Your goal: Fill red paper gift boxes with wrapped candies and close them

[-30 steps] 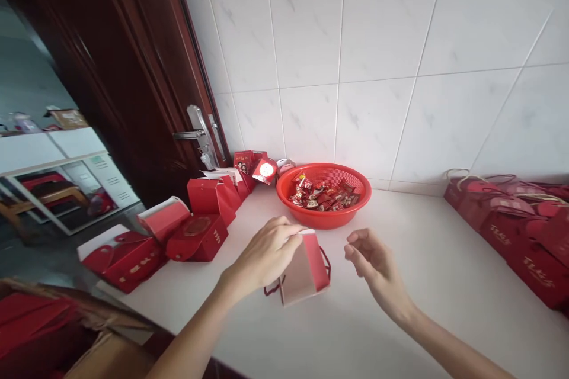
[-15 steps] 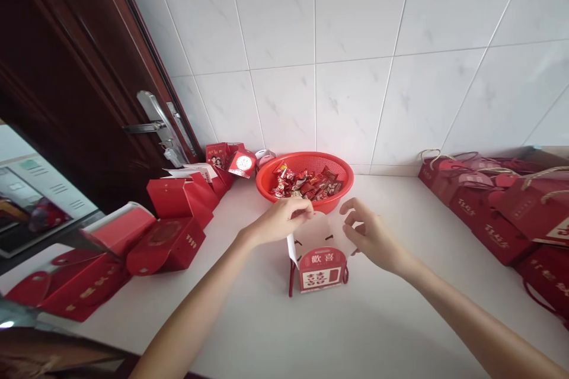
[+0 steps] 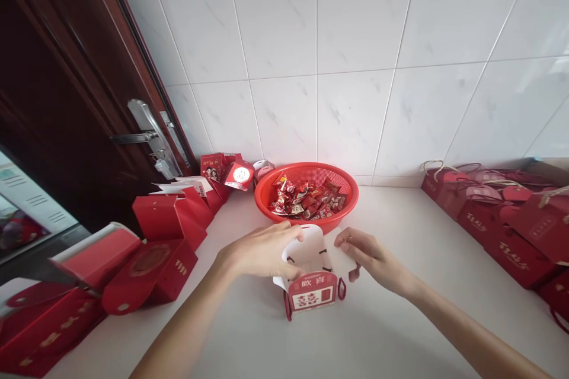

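A small red and white box (image 3: 312,295) stands on the white tabletop with its top flaps up and its white inside showing. My left hand (image 3: 262,250) is at the box's left side, thumb and fingers spread across the left flap and rim. On the right, my right hand (image 3: 362,251) pinches the white right flap (image 3: 341,253) between thumb and fingers. Behind the box, a red plastic basket (image 3: 262,192) holds several red-wrapped candies (image 3: 311,198). Dark red cord loops hang at the box's sides.
Open red boxes (image 3: 151,266) line the left side of the table (image 3: 377,337). More red boxes with cord handles (image 3: 498,237) stand at the right. A tiled wall (image 3: 284,118) rises behind, and a dark door (image 3: 57,71) is at the left.
Both hands have come down onto the box. The right hand has taken hold of the right flap, and the left has spread over the left side. The view has shifted slightly.
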A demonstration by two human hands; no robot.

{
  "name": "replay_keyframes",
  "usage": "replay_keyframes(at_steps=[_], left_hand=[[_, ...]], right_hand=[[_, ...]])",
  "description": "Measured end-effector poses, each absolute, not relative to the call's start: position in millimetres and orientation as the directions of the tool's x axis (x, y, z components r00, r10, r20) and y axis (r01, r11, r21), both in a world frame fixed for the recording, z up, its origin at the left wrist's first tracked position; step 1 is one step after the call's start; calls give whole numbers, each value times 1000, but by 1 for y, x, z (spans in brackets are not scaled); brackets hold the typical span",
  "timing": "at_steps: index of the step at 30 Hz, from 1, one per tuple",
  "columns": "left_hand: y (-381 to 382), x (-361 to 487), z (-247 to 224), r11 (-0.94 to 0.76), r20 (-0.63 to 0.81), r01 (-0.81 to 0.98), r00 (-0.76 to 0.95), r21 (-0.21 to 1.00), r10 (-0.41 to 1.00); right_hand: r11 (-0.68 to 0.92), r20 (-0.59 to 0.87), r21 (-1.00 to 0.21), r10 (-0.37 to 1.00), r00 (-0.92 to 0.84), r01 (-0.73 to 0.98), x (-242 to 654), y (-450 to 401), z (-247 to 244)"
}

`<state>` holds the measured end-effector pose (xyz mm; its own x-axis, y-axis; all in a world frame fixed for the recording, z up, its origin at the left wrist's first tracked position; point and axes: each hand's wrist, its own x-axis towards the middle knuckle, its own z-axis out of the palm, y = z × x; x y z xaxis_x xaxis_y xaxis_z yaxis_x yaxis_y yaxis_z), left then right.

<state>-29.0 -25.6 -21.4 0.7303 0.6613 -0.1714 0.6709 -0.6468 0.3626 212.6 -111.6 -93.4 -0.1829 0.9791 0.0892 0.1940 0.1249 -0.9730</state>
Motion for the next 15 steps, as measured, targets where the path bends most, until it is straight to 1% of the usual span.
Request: replay_keyframes(at_steps=[3,7,11,13,15], left_hand=[[-29,-28,-20,-661,-158,649,749,377,644],[-34,-28,-13,-683,-171,639,762,354,625],[-34,-28,-10,-705,-111,580,798,409,592],[-32,-27,-11,-707,-83,563,803,427,590],[-28,-25,-13,-708,-53,552,803,440,593]], right_hand=[[186,149,-952,975,-163,243,210,-112,-85],[308,286,-897,951,-115,317,211,-101,-62],[411,415,-803,905,-90,432,218,-65,-40],[422,442,-775,894,-73,470,222,-39,-37],[387,433,-765,901,-34,514,226,-13,-40]])
